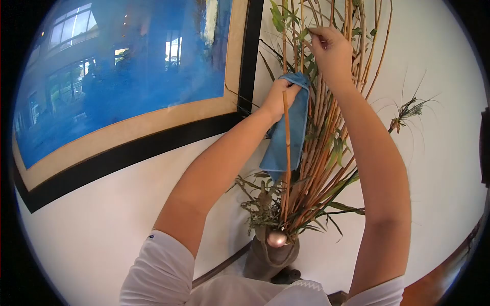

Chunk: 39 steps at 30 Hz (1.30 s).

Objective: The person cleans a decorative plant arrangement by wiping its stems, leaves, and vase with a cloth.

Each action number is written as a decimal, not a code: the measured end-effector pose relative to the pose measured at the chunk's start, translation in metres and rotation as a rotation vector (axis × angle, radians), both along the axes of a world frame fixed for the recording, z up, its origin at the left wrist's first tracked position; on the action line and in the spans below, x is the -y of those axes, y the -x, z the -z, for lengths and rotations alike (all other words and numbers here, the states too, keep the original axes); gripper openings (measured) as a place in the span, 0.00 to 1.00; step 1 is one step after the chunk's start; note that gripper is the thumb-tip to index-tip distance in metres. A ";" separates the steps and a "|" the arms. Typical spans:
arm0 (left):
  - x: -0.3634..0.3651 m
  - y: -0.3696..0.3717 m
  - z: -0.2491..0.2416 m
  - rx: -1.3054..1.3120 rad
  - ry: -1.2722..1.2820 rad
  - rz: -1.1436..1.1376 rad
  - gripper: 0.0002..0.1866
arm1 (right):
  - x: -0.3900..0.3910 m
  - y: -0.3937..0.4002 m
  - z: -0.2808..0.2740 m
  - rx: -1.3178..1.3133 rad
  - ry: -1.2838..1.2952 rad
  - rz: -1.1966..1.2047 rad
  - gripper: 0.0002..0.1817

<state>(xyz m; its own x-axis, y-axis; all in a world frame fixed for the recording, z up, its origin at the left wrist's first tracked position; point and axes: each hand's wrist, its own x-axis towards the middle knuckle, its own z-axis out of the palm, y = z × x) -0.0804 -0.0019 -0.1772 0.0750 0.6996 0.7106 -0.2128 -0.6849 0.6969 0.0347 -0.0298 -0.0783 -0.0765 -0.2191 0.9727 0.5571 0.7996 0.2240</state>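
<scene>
Your left hand (279, 97) is gripping a blue cloth (286, 132) against a bamboo stalk (287, 168); your right hand (331, 48) is pinching a leaf (303, 34).

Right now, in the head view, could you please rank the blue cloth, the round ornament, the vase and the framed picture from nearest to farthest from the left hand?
1. Blue cloth: gripped in the left hand, hanging below it.
2. Framed picture: its dark frame lies just to the left on the wall.
3. Round ornament: well below, at the vase mouth.
4. Vase: lowest, just under the ornament.
</scene>
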 end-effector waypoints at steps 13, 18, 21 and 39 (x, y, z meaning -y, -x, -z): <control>-0.001 0.005 -0.027 0.011 -0.109 -0.079 0.12 | 0.001 0.051 0.018 0.276 0.352 0.040 0.18; 0.002 0.005 -0.022 0.276 0.148 -0.076 0.13 | -0.053 0.083 -0.011 0.065 0.458 0.203 0.28; -0.010 0.012 -0.012 0.412 0.104 -0.074 0.15 | -0.070 0.092 -0.024 -0.072 0.663 0.267 0.30; -0.022 0.031 -0.020 0.340 -0.163 -0.304 0.15 | -0.102 0.069 -0.045 -0.084 0.316 0.366 0.22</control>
